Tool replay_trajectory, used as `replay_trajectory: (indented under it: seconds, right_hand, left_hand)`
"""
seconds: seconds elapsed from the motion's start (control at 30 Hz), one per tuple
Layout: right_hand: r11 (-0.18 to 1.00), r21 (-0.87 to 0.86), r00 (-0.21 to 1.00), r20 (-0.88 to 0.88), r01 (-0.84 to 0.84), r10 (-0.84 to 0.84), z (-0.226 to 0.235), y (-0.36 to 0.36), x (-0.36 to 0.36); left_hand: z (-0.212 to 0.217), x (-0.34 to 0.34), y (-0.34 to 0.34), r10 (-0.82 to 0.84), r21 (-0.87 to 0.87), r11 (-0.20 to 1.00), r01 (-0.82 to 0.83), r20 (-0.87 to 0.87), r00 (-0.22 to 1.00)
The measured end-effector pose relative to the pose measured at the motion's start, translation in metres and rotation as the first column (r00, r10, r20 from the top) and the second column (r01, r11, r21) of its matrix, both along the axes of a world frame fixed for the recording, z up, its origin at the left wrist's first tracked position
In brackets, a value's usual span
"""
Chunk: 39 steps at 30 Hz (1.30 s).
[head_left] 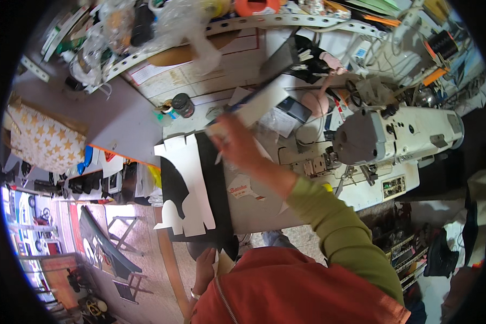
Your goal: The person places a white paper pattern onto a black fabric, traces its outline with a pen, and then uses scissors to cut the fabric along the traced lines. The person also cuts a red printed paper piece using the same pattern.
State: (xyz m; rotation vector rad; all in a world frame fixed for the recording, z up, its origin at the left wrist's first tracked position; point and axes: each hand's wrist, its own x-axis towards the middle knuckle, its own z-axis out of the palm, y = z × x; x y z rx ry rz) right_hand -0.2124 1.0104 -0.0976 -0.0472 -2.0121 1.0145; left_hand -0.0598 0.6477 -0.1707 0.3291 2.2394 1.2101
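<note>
White ruler-like strip (256, 105) is grasped in the right hand (236, 141) fingers above black sheet (217, 183) and white pattern (186, 186) at the surface's left edge. Left hand (204, 270) pinches a pale scrap (224, 263) below.

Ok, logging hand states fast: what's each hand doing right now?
Left hand: low at the table edge, touching the black material; grip cannot be told.
Right hand: raised and blurred, closed on a long white strip.

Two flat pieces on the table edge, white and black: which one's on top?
The white cut-out pattern piece, notched along its edges. It lies over the black sheet, which shows along its right side and through its curved left cut-out.
</note>
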Motion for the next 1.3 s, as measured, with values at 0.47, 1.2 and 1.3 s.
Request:
replay_trajectory:
  seconds: [0.47, 1.2, 1.3]
  right_hand:
    - [0.855, 0.401, 0.600, 0.610, 0.329, -0.518, -0.178, -0.006, 0.113]
    - [0.923, 0.063, 0.755, 0.555, 0.380, -0.348, -0.153, -0.045, 0.047]
    - [0.851, 0.172, 0.736, 0.436, 0.496, -0.517, -0.160, 0.009, 0.068]
  left_hand:
    - [0.011, 0.015, -0.021, 0.372, 0.003, 0.909, -0.416, 0.444, 0.815]
    - [0.021, 0.004, -0.009, 0.301, -0.027, 0.948, -0.319, 0.409, 0.861]
    - [0.015, 0.001, -0.003, 0.271, 0.001, 0.956, -0.293, 0.380, 0.885]
